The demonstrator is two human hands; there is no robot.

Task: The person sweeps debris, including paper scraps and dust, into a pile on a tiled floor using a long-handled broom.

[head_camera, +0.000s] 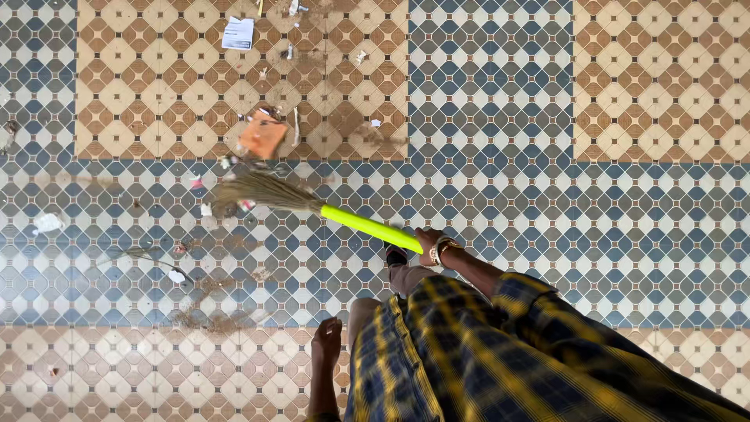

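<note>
Yellow-handled broom (312, 207), right hand (428, 242) gripping

Patterned tiled floor (500, 117); on it an orange scrap (262, 134), white paper (238, 33), dust (211, 316).

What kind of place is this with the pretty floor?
Probably a tiled room or hall indoors, being swept. The patterned floor tiles run in blue and brown panels, scraps of paper litter and dust lie about, and the right hand holds a grass broom.
</note>
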